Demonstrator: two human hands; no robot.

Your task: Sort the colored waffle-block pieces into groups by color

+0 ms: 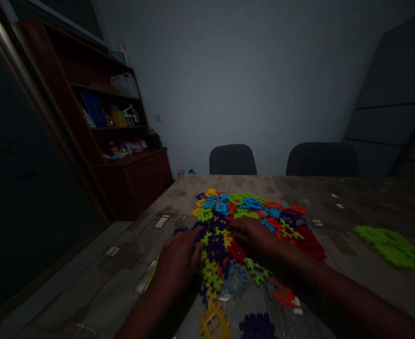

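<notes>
A pile of plastic interlocking building tiles (239, 204) in several colours, with toothed edges and cut-out centres, lies on the table. At its left side, my left hand (181, 249) rests by purple tiles (215, 247), fingers stretched forward and thumb apart. My right hand (251, 233) reaches in from the right over the middle of the pile, its fingers bent loosely downward near a red tile (236, 252). Neither hand visibly lifts a tile; dim light hides the fingertips. Nearer to me lie a yellow tile (214, 322) and a dark purple tile (257, 326).
A flat green group of tiles (393, 247) lies apart at the right on the patterned tabletop (179, 197). Two dark chairs (233, 159) stand behind the table. A wooden shelf cabinet (133, 174) holding various items is at the left wall.
</notes>
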